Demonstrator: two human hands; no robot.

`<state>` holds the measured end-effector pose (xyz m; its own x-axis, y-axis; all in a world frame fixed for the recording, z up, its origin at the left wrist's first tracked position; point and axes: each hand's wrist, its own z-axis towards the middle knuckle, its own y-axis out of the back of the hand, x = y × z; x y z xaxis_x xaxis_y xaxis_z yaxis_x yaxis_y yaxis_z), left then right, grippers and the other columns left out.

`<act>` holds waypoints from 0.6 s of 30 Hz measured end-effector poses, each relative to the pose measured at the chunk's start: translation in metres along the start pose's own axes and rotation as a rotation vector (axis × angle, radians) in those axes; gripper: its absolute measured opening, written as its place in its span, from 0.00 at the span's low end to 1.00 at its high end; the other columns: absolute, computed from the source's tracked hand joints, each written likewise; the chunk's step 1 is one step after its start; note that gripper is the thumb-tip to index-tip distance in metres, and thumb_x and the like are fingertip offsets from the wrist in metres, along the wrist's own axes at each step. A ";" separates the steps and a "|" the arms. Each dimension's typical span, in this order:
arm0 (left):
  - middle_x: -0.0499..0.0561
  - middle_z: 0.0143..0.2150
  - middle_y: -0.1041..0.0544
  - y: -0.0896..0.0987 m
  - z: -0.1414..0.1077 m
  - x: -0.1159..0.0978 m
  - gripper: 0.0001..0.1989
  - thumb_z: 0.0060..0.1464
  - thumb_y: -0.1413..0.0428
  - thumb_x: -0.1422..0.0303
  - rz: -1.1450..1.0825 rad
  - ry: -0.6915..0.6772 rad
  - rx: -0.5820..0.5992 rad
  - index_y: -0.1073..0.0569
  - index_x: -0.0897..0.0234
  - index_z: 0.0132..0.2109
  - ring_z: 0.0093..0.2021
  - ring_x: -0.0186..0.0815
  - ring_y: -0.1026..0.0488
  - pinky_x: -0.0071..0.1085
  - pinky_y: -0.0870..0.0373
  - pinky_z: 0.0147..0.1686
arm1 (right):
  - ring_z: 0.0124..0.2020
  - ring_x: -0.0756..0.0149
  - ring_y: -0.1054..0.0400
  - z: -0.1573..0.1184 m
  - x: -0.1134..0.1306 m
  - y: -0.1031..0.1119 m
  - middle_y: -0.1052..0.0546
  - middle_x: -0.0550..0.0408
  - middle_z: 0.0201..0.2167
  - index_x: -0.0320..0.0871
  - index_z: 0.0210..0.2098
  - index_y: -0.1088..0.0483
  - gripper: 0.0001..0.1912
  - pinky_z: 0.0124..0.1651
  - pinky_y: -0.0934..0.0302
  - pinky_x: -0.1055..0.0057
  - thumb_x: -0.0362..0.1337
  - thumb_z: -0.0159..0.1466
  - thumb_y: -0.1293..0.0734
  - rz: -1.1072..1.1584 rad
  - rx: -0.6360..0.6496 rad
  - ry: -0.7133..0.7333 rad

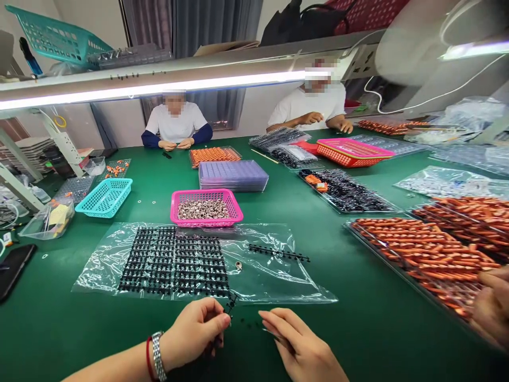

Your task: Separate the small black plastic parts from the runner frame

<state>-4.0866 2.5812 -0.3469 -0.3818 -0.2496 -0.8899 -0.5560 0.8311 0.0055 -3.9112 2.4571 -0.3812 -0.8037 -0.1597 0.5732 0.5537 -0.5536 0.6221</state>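
My left hand (pixel 199 329) pinches a black plastic strip with small side parts (pixel 231 304) between thumb and forefinger, just in front of a clear plastic bag. My right hand (pixel 300 342) is to its right, fingers pressed together; a thin shiny edge shows at the fingertips, too small to name. On the clear bag (pixel 274 286) lie rows of similar black strips (pixel 175 262), one separate strip (pixel 279 253) and a single small metal ring-like piece (pixel 238 265). Behind the bag stands a pink basket (pixel 174 213) of small metal pieces (pixel 202 209).
A turquoise basket (pixel 105 197) and a phone (pixel 16 270) are at left. Stacked clear trays (pixel 233 176) stand beyond the pink basket. Trays of orange parts (pixel 425 254) fill the right, where another person's hand (pixel 493 307) reaches in. Two people sit opposite.
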 end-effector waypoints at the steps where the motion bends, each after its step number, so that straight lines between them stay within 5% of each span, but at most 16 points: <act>1: 0.42 0.21 0.35 -0.001 -0.001 0.000 0.20 0.49 0.46 0.50 0.024 -0.021 0.000 0.38 0.64 0.34 0.18 0.26 0.40 0.21 0.42 0.15 | 0.26 0.71 0.29 0.002 0.006 0.000 0.25 0.54 0.33 0.45 0.41 0.28 0.11 0.28 0.32 0.80 0.38 0.68 0.41 0.067 0.020 -0.059; 5: 0.44 0.25 0.34 -0.002 -0.007 -0.004 0.16 0.53 0.47 0.55 0.112 -0.151 0.023 0.35 0.65 0.36 0.21 0.27 0.39 0.22 0.40 0.19 | 0.23 0.72 0.33 0.012 0.034 -0.005 0.27 0.58 0.28 0.45 0.33 0.29 0.11 0.24 0.37 0.79 0.42 0.66 0.39 0.306 0.167 -0.265; 11: 0.47 0.25 0.32 -0.002 -0.015 -0.011 0.14 0.56 0.50 0.57 0.241 -0.183 0.014 0.34 0.65 0.33 0.22 0.28 0.37 0.23 0.41 0.21 | 0.23 0.70 0.33 0.018 0.045 -0.015 0.28 0.58 0.24 0.44 0.30 0.30 0.12 0.26 0.37 0.78 0.44 0.65 0.38 0.290 0.159 -0.375; 14: 0.45 0.22 0.34 -0.002 -0.013 -0.010 0.16 0.54 0.48 0.55 0.188 -0.122 0.030 0.34 0.65 0.33 0.19 0.27 0.38 0.23 0.42 0.18 | 0.24 0.70 0.32 0.012 0.040 -0.018 0.27 0.57 0.26 0.44 0.31 0.30 0.09 0.25 0.35 0.78 0.40 0.65 0.38 0.260 0.111 -0.276; 18: 0.45 0.20 0.32 0.000 -0.006 -0.005 0.23 0.44 0.43 0.49 -0.078 0.059 0.082 0.34 0.65 0.32 0.16 0.26 0.38 0.23 0.42 0.16 | 0.31 0.67 0.26 0.003 0.029 -0.018 0.23 0.51 0.32 0.42 0.40 0.28 0.09 0.34 0.31 0.76 0.28 0.64 0.39 0.066 -0.133 0.147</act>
<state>-4.0888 2.5796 -0.3396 -0.3839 -0.3413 -0.8580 -0.5242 0.8455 -0.1018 -3.9435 2.4648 -0.3745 -0.7953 -0.3110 0.5204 0.5802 -0.6394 0.5045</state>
